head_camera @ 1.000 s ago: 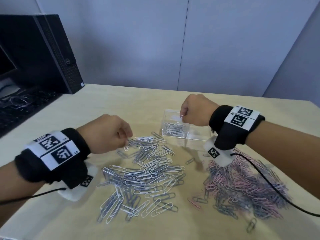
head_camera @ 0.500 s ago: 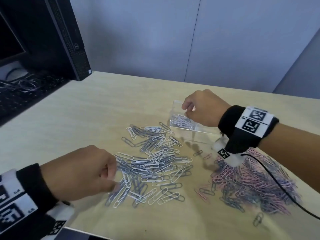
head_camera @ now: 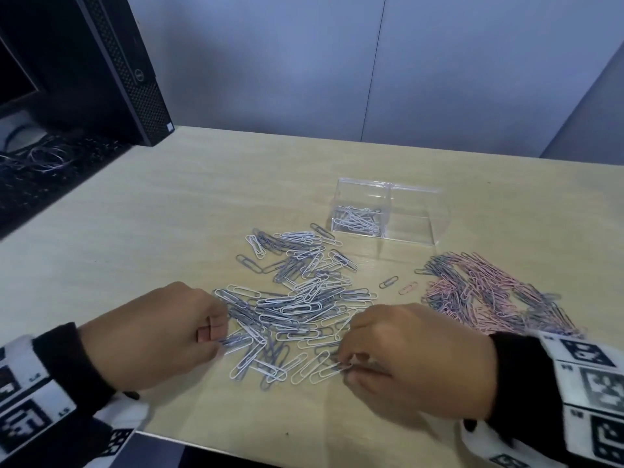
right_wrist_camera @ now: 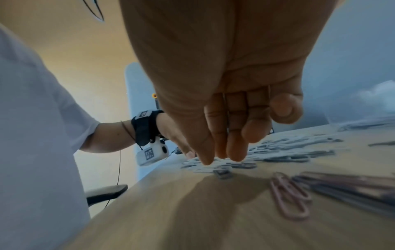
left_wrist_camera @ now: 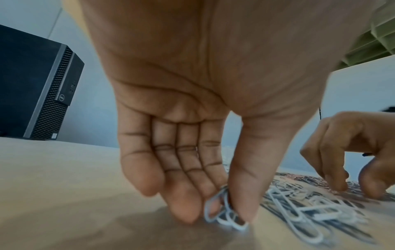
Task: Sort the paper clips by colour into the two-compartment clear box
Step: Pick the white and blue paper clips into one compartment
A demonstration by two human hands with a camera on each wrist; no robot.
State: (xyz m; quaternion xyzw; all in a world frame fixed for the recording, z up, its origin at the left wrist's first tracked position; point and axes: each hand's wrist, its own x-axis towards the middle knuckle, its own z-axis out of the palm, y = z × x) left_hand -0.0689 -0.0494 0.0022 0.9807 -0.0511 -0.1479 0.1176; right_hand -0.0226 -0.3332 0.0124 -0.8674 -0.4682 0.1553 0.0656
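Observation:
A clear two-compartment box [head_camera: 417,231] stands at the table's far middle. Its left half holds white and grey clips [head_camera: 358,217]; its right half looks bare. In front of the box spreads a white-and-grey clip pile [head_camera: 297,298], with a pink-and-grey pile [head_camera: 489,292] to the right. My left hand [head_camera: 219,336] is at the near left edge of the white pile. Its thumb and fingers pinch a few white clips [left_wrist_camera: 224,211] against the table. My right hand [head_camera: 346,366] is at the pile's near right edge, its thumb and fingertips [right_wrist_camera: 235,152] closed on the end of a white clip [head_camera: 324,371].
A black computer tower [head_camera: 128,62] and tangled cables [head_camera: 44,157] stand at the far left. One grey clip [head_camera: 388,282] and one pink clip [head_camera: 407,288] lie loose between the piles. The table's front edge [head_camera: 236,447] runs just under both wrists.
My right hand came back from over the box to the near edge of the white pile. My left hand moved from the pile's far side to its near left edge.

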